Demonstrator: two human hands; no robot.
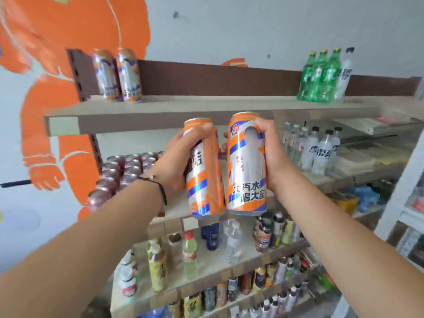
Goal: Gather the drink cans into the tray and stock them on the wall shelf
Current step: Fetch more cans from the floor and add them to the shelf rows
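Head view: both arms are up in front of the wall shelf [160, 106], each hand wrapped round a tall cylindrical can. The left hand [176, 157] grips the left can [204, 175], its glossy orange, blue and silver stripes tilted slightly, thumb curled over the upper rim. A dark cord bracelet [158, 187] circles that wrist. The right hand [273, 154] clasps the right can [246, 164] upright, with shiny metal skin, bold dark lettering low on its side. The two cans sit just beside each other, nearly touching at the base, held below the front edge of the top board. Up at that board's left end stand two matching cans [118, 75], side by side. At its right end, green plastic bottles [317, 76] cluster together. Lower boards carry blurred rows of bottles and pinkish can tops [119, 173].
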